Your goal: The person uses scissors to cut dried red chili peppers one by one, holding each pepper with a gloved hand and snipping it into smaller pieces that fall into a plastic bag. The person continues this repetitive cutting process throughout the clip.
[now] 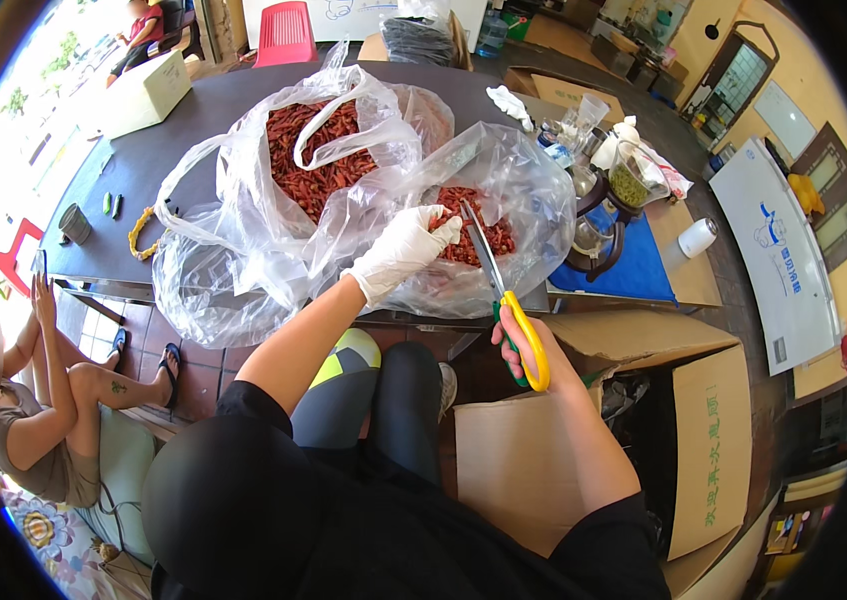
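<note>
My left hand (pixel 408 247), in a white glove, pinches red dried chilies at the edge of a heap of chili pieces (pixel 494 234) in an open clear plastic bag (pixel 536 180). My bare right hand (pixel 532 349) holds scissors (pixel 497 274) with one yellow and one green handle; their blades point at the heap, just right of the gloved fingers. How far apart the blades are is hard to tell. Left of this, a larger clear bag (pixel 243 161) is full of whole dried red chilies (pixel 311 142). An empty-looking plastic bag (pixel 221 277) hangs over the table's near edge.
On the dark table (pixel 221 94) are a grey cup (pixel 76 225) and a yellow ring-shaped band (pixel 141 234). Glassware (pixel 592 236) stands on a blue mat (pixel 618 262) at right. An open cardboard box (pixel 521 457) is beside my right arm. A person (pixel 55 420) sits at left.
</note>
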Tool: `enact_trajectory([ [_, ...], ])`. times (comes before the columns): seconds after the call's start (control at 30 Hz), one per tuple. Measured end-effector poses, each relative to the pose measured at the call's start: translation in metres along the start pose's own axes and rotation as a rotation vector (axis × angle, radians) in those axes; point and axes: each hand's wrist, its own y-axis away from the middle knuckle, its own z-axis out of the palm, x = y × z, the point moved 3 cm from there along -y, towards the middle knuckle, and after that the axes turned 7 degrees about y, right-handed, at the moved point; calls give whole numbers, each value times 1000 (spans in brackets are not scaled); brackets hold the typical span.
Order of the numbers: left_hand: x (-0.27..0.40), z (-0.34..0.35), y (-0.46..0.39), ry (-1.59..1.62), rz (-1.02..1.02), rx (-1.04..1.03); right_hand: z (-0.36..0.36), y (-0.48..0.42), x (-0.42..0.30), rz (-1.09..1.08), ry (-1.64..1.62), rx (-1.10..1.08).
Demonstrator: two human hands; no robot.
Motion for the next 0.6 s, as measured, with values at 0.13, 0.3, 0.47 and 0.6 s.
enact_trajectory([
  [0.13,4,0,1,-24,-53,13,-2,-2,2,19,4,29],
  [0.3,-4,3,2,13,-271,106,4,-5,8,70,46,43],
  [0.47,-36,-4,-2,140,-258,146,6,-9,17,121,-20,-50],
  [0.6,-9,-6,4,233,-354,101,6,-11,21,112,-78,-122],
])
